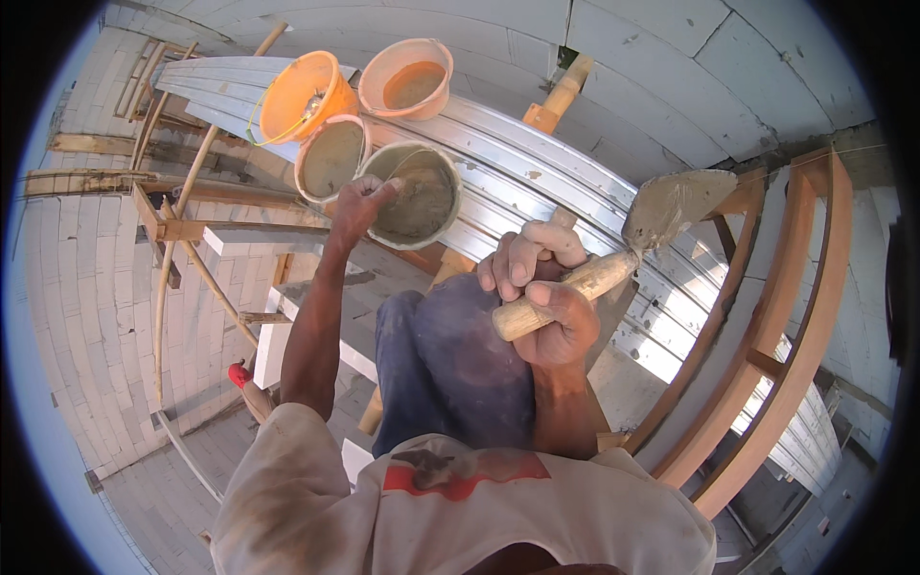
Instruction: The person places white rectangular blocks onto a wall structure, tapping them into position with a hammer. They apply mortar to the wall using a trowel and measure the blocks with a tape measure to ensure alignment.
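My left hand (356, 204) is closed on the near-left rim of a bucket (454, 217) with grey wet mortar inside; a thin handle arches over its mouth. In my right hand (558, 311) is a trowel (671, 206), its pale wooden handle wrapped by my fingers in front of my knees. The trowel's blade is smeared with grey mortar and points to the upper right, apart from the bucket. Touching the held bucket on its left is a pinkish bucket (305, 180) with grey contents.
An orange bucket (276, 107) and a pink bucket (376, 81) stand farther back on ribbed metal planks (508, 129). A grey block wall (652, 86) rises beyond them. Brown wooden framing (767, 383) stands at right. Bamboo poles (192, 182) and white blocks (264, 240) lie at left.
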Demonstrator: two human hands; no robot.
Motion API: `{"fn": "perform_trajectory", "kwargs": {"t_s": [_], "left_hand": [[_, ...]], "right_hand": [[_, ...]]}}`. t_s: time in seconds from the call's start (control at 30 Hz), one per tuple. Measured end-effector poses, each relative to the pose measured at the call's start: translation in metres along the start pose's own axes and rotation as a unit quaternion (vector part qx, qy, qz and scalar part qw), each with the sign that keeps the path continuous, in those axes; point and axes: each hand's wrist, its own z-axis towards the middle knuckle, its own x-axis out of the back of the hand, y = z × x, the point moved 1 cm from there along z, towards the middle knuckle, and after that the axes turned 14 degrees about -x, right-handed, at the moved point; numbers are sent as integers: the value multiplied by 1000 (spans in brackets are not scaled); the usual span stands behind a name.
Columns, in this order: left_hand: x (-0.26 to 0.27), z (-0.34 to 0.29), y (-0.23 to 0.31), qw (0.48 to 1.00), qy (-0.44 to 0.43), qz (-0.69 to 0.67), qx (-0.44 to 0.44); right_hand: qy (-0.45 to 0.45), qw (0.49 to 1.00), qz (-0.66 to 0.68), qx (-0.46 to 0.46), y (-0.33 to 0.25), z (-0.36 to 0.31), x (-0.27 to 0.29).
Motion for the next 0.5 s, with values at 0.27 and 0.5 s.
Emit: {"fn": "perform_trajectory", "kwargs": {"t_s": [0.27, 0.5], "left_hand": [[-49, 26, 104, 997, 7, -83, 2], [-66, 11, 77, 944, 55, -319, 67]], "right_hand": [[334, 871, -324, -156, -11, -45, 169], [375, 726, -454, -355, 5, -91, 224]]}}
